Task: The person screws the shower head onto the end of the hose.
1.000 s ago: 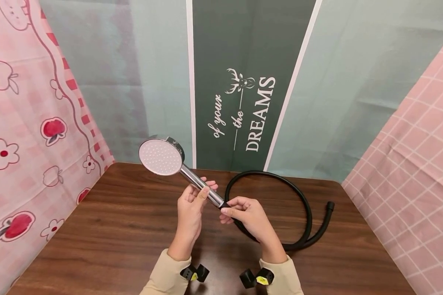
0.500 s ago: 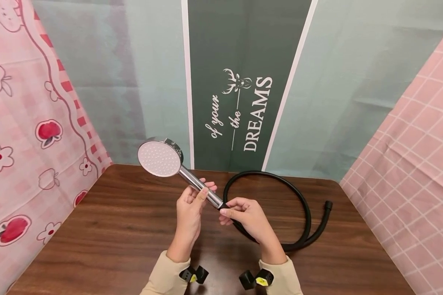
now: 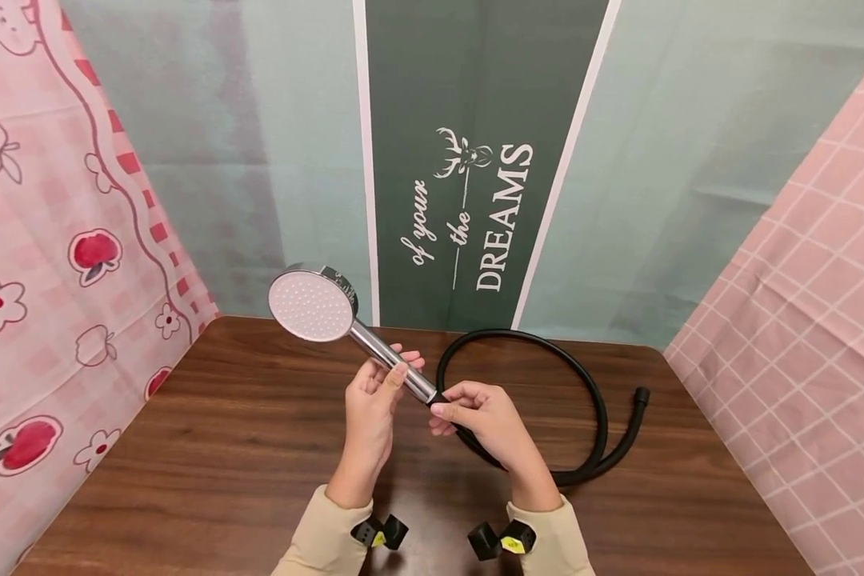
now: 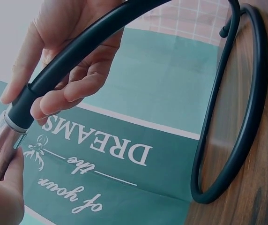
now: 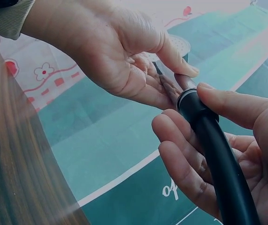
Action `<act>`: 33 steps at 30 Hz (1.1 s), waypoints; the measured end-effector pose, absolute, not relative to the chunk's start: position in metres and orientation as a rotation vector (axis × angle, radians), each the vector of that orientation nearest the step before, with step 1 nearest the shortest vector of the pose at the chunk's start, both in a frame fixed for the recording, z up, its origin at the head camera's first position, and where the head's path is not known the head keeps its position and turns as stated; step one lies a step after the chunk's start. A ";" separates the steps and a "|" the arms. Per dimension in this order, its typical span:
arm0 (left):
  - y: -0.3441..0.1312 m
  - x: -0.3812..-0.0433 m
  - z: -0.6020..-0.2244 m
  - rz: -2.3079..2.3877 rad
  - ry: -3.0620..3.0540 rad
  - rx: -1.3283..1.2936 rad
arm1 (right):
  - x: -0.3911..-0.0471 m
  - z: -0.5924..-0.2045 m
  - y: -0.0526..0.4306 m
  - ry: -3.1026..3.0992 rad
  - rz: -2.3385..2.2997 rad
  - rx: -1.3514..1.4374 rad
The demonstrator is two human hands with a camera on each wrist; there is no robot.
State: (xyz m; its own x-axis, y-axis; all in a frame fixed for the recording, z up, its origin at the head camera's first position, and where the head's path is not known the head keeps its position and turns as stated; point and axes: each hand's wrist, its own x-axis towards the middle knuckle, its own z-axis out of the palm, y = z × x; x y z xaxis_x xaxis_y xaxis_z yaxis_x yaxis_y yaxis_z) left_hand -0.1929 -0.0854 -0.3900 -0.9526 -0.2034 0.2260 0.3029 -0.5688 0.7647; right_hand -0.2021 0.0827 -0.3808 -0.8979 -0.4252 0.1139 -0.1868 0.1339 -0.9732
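A chrome shower head (image 3: 312,306) with a round white spray face is held tilted above the table, its face toward the upper left. My left hand (image 3: 371,408) grips its handle (image 3: 380,350), thumb on top. At the handle's lower end, my right hand (image 3: 488,420) pinches the black end fitting (image 5: 193,105) of a shower hose between thumb and fingers. In the right wrist view the fitting sits right against the handle's end. The black hose (image 3: 599,400) runs from there under the right hand and loops on the table, its other end (image 3: 642,396) lying at the right.
The brown wooden table (image 3: 209,448) lies under the hands. A green cloth backdrop (image 3: 468,80) with white lettering hangs behind it. Pink patterned cloths stand at the left (image 3: 94,344) and right (image 3: 799,320). Both wrists carry small black cameras.
The view shifts slightly with the head. Both hands keep the same hold on the shower head and the hose fitting; the right fingers show hardly any movement.
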 end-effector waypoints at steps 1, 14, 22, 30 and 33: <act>-0.085 -0.193 -0.390 -2.550 -1.275 -0.161 | -0.202 -0.380 0.083 2.217 -1.852 -0.602; -0.086 -0.194 -0.389 -2.553 -1.276 -0.176 | -0.201 -0.378 0.082 2.210 -1.856 -0.600; -0.086 -0.193 -0.390 -2.552 -1.284 -0.166 | -0.202 -0.379 0.083 2.175 -1.864 -0.620; -0.086 -0.193 -0.389 -2.562 -1.279 -0.172 | -0.201 -0.378 0.083 2.151 -1.866 -0.648; -0.086 -0.192 -0.389 -2.562 -1.286 -0.177 | -0.201 -0.378 0.084 2.144 -1.869 -0.641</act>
State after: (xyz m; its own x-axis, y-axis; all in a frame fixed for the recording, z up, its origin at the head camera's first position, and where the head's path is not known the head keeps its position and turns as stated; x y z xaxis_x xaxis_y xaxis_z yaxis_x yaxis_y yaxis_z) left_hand -0.1920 -0.0859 -0.3889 -0.9564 -0.1835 0.2272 0.2918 -0.5701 0.7680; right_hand -0.2008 0.0839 -0.3780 -0.8790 -0.4633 0.1130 -0.1752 0.0933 -0.9801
